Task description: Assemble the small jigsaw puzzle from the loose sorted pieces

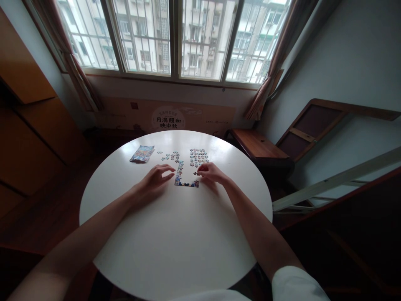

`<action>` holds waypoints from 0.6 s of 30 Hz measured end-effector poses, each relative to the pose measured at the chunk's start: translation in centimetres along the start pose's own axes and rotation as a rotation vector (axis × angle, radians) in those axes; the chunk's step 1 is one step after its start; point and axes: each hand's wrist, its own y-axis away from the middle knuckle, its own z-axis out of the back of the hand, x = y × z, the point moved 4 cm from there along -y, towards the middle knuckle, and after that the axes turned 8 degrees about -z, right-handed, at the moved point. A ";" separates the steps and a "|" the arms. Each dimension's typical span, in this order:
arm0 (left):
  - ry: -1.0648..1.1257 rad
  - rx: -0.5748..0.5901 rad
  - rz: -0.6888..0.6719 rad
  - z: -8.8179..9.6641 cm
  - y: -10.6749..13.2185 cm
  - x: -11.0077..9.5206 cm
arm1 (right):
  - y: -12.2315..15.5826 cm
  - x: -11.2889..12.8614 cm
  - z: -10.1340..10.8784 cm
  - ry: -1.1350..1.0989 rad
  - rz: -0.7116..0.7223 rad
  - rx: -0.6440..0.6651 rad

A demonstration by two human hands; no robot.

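An L-shaped strip of joined jigsaw pieces [182,179] lies on the round white table [175,238]. My left hand [156,179] rests just left of the strip, fingers loosely curled and apart, holding nothing I can see. My right hand [210,172] is just right of the strip's corner, fingertips pinched on a small puzzle piece [196,173]. Loose puzzle pieces [198,156] are laid out in rows behind my right hand, and a smaller scatter of pieces [171,157] lies behind the left.
A colourful puzzle packet [142,154] lies at the table's far left. A wooden side table [258,144] and a leaning wooden frame [316,123] stand to the right. A printed cardboard box [167,119] sits under the barred window. Wooden cabinets [28,125] line the left wall.
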 end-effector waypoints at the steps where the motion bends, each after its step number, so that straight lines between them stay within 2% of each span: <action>1: -0.033 0.050 -0.047 -0.4 0.1 -0.3 | 0.0 0.0 0.0 -0.018 -0.008 0.019; 4: -0.086 0.127 -0.104 -1.2 0.2 -0.5 | 0.1 0.0 0.0 -0.030 -0.013 0.035; 11: -0.115 0.192 -0.107 -1.7 0.4 0.3 | 0.3 0.4 0.3 0.013 -0.024 0.021; 18: -0.127 0.220 -0.119 -1.7 0.5 0.2 | 0.3 0.1 0.2 -0.028 -0.047 0.057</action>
